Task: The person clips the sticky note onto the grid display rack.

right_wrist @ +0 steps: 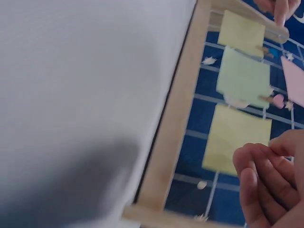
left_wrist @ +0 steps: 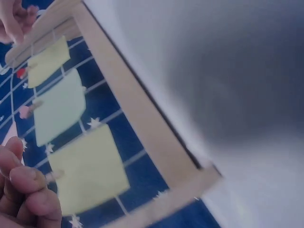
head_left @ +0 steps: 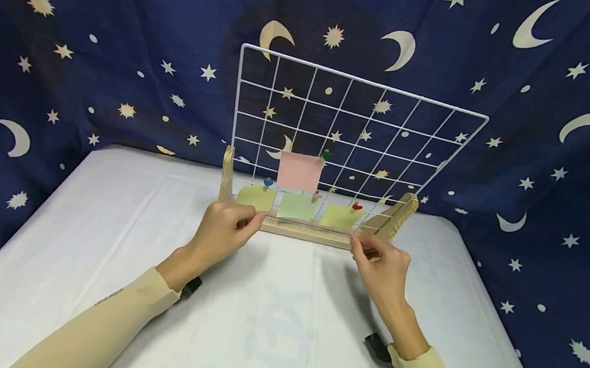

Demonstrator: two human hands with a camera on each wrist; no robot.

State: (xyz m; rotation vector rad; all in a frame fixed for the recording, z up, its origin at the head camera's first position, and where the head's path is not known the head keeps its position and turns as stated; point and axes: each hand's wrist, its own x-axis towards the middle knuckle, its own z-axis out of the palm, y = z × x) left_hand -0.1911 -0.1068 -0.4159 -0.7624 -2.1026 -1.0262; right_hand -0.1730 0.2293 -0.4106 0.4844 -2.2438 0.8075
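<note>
A white wire grid (head_left: 316,65) leans back in a wooden stand (head_left: 306,232). Along its lower part hang a yellow note (head_left: 256,196), a pale green note (head_left: 296,207) and another yellow note (head_left: 341,217), under small clothespins topped in blue (head_left: 268,183), pink (head_left: 317,197) and red (head_left: 357,207). Higher up, a pink note (head_left: 299,171) hangs under a green-topped clothespin (head_left: 326,155). My left hand (head_left: 227,228) is nearest the left yellow note, fingers loosely curled around nothing visible. By the right yellow note, my right hand (right_wrist: 266,180) is also loosely curled and holds nothing visible.
The stand rests on a white-covered table (head_left: 149,216), toward the back. Behind it hangs a dark blue curtain (head_left: 143,27) printed with moons and stars. Black straps (head_left: 377,346) show at both wrists.
</note>
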